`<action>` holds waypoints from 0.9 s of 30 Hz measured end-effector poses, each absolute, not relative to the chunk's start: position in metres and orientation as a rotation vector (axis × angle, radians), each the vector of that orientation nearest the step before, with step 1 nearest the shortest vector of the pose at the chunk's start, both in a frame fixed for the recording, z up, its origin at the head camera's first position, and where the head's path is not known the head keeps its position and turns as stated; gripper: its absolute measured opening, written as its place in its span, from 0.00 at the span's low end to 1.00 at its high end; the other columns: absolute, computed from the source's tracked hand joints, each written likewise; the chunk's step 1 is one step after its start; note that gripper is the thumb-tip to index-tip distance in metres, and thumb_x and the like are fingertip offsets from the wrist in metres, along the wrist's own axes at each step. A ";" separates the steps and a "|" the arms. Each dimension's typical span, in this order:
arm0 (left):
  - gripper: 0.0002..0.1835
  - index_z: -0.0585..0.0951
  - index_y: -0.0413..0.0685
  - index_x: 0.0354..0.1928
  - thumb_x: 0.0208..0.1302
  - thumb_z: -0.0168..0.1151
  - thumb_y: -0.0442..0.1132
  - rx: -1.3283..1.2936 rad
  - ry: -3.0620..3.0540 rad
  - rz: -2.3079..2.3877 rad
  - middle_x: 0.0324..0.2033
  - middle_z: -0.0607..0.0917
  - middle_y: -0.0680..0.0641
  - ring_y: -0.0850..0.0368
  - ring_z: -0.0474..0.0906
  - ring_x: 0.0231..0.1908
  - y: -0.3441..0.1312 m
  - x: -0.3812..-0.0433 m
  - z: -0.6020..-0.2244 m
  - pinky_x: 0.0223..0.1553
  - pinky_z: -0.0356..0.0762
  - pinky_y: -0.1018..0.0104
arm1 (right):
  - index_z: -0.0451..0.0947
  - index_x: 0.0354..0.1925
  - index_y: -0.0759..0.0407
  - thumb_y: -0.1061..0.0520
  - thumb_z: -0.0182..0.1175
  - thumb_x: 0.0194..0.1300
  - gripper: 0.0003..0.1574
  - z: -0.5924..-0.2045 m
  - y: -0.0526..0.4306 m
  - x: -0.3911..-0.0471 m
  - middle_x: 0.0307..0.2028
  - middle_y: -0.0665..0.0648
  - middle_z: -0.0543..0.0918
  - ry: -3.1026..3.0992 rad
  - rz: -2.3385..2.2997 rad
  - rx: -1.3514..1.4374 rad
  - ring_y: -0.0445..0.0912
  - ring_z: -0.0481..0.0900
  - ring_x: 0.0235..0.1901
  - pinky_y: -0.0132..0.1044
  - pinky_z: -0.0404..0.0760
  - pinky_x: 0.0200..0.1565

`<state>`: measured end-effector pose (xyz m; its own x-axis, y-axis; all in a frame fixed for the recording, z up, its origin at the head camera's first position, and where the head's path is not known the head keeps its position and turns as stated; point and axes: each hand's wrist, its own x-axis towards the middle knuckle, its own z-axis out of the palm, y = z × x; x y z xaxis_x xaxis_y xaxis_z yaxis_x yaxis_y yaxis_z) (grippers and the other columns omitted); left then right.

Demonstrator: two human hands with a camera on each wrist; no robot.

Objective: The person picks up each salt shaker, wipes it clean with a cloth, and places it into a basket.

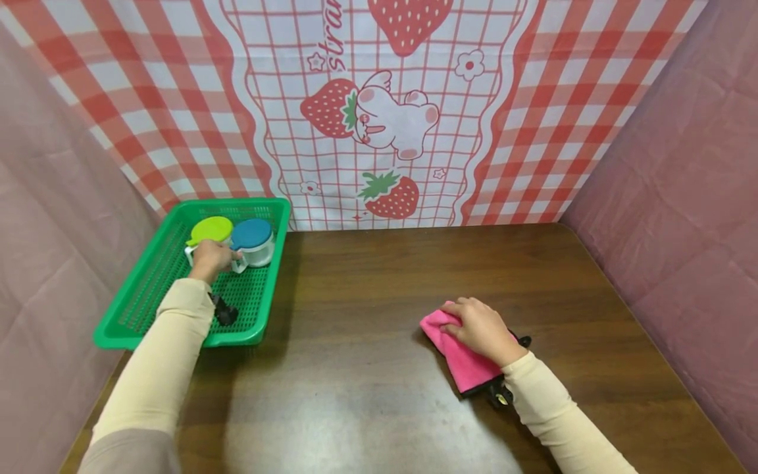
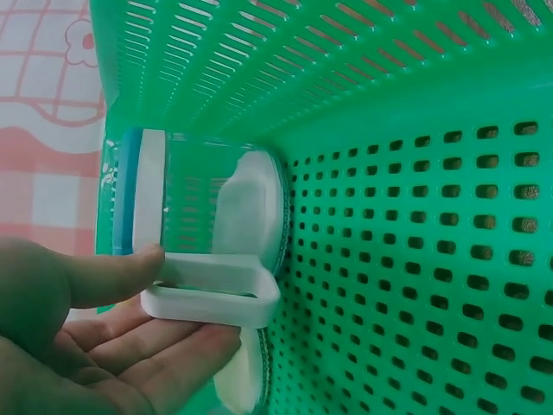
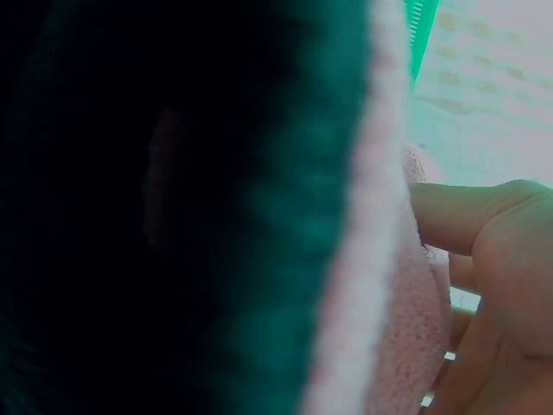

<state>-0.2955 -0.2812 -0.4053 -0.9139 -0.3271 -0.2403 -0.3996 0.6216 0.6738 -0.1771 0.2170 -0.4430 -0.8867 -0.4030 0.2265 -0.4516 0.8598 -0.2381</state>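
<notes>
Inside the green basket (image 1: 269, 309), my left hand (image 1: 212, 258) is at the white handle (image 2: 212, 290) of a clear seasoning jar (image 1: 258, 253) with a blue lid. In the left wrist view, my thumb and fingers pinch that handle from two sides, and white contents show in the jar. Beside it stands a second jar with a lime-green lid (image 1: 212, 228), partly covered by my hand. On the table, my right hand (image 1: 482, 331) grips a folded pink cloth (image 1: 464, 365) between thumb and fingers. The cloth fills much of the right wrist view.
The basket stands at the back left of the brown wooden table (image 1: 355, 316). A red-checked strawberry cloth (image 1: 385, 118) hangs behind the table, with pink curtains (image 1: 663, 158) at both sides. A black wrist camera (image 1: 500, 395) is by the right wrist.
</notes>
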 end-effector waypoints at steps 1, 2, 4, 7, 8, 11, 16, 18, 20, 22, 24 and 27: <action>0.20 0.66 0.47 0.17 0.65 0.61 0.38 -0.611 2.730 1.180 0.10 0.69 0.54 0.57 0.65 0.18 -0.282 -0.296 -0.406 0.25 0.65 0.62 | 0.84 0.46 0.59 0.52 0.73 0.52 0.22 -0.444 0.217 -0.177 0.39 0.60 0.86 -2.866 0.417 0.660 0.56 0.82 0.40 0.54 0.81 0.41; 0.21 0.65 0.47 0.16 0.65 0.61 0.38 -0.607 2.718 1.183 0.10 0.68 0.54 0.57 0.65 0.18 -0.282 -0.297 -0.406 0.25 0.65 0.62 | 0.84 0.46 0.59 0.52 0.73 0.52 0.22 -0.445 0.217 -0.177 0.40 0.60 0.86 -2.867 0.410 0.656 0.56 0.82 0.40 0.54 0.81 0.41; 0.22 0.64 0.48 0.16 0.67 0.59 0.38 -0.598 2.680 1.191 0.10 0.67 0.54 0.57 0.64 0.17 -0.282 -0.297 -0.405 0.26 0.65 0.62 | 0.84 0.46 0.59 0.52 0.74 0.52 0.23 -0.447 0.217 -0.176 0.41 0.61 0.86 -2.868 0.400 0.649 0.56 0.82 0.41 0.53 0.81 0.42; 0.21 0.64 0.48 0.16 0.68 0.57 0.39 -0.601 2.639 1.185 0.10 0.66 0.54 0.57 0.64 0.17 -0.281 -0.297 -0.402 0.26 0.65 0.62 | 0.84 0.46 0.59 0.53 0.74 0.51 0.24 -0.449 0.218 -0.176 0.42 0.61 0.85 -2.872 0.385 0.632 0.56 0.81 0.41 0.53 0.81 0.43; 0.21 0.64 0.48 0.18 0.69 0.56 0.40 -0.599 2.639 1.171 0.11 0.66 0.53 0.56 0.64 0.18 -0.280 -0.296 -0.401 0.26 0.66 0.62 | 0.84 0.46 0.60 0.53 0.74 0.50 0.24 -0.450 0.218 -0.176 0.42 0.62 0.85 -2.876 0.380 0.624 0.56 0.81 0.42 0.53 0.81 0.44; 0.16 0.71 0.37 0.28 0.70 0.54 0.42 -0.580 2.642 1.163 0.26 0.75 0.43 0.50 0.69 0.29 -0.279 -0.290 -0.395 0.32 0.69 0.57 | 0.83 0.48 0.60 0.52 0.74 0.50 0.27 -0.451 0.219 -0.176 0.43 0.63 0.83 -2.901 0.367 0.600 0.57 0.80 0.44 0.55 0.81 0.44; 0.29 0.65 0.31 0.67 0.73 0.47 0.47 -0.498 2.601 1.228 0.67 0.63 0.27 0.32 0.62 0.64 -0.277 -0.281 -0.380 0.62 0.67 0.42 | 0.80 0.53 0.61 0.43 0.74 0.50 0.37 -0.452 0.220 -0.177 0.46 0.66 0.80 -2.983 0.365 0.549 0.59 0.78 0.46 0.57 0.80 0.40; 0.33 0.56 0.32 0.72 0.74 0.45 0.48 -0.473 2.579 1.263 0.71 0.56 0.28 0.31 0.54 0.70 -0.277 -0.278 -0.374 0.68 0.59 0.39 | 0.79 0.55 0.61 0.40 0.74 0.48 0.41 -0.452 0.221 -0.177 0.47 0.67 0.79 -3.016 0.361 0.529 0.59 0.77 0.47 0.57 0.80 0.40; 0.33 0.57 0.34 0.72 0.75 0.44 0.49 -0.484 2.595 1.299 0.72 0.56 0.29 0.31 0.54 0.70 -0.275 -0.275 -0.368 0.68 0.59 0.40 | 0.78 0.56 0.61 0.37 0.74 0.47 0.44 -0.453 0.222 -0.177 0.47 0.67 0.78 -3.040 0.355 0.519 0.58 0.76 0.47 0.56 0.80 0.39; 0.32 0.59 0.35 0.72 0.74 0.45 0.48 -0.486 2.638 1.340 0.71 0.57 0.29 0.32 0.56 0.70 -0.273 -0.273 -0.362 0.68 0.60 0.41 | 0.78 0.56 0.61 0.36 0.74 0.47 0.45 -0.453 0.222 -0.178 0.47 0.67 0.77 -3.054 0.337 0.526 0.58 0.75 0.46 0.55 0.80 0.39; 0.30 0.63 0.36 0.70 0.74 0.46 0.48 -0.478 2.712 1.353 0.70 0.60 0.29 0.32 0.57 0.69 -0.270 -0.271 -0.356 0.67 0.61 0.42 | 0.77 0.56 0.61 0.36 0.74 0.46 0.46 -0.454 0.223 -0.179 0.47 0.68 0.76 -3.062 0.316 0.538 0.59 0.74 0.46 0.55 0.80 0.38; 0.31 0.63 0.38 0.70 0.73 0.47 0.49 -0.433 2.776 1.353 0.71 0.59 0.30 0.31 0.56 0.69 -0.264 -0.267 -0.346 0.67 0.60 0.42 | 0.76 0.56 0.63 0.36 0.75 0.45 0.48 -0.455 0.222 -0.180 0.47 0.69 0.75 -3.071 0.269 0.547 0.61 0.74 0.46 0.56 0.79 0.40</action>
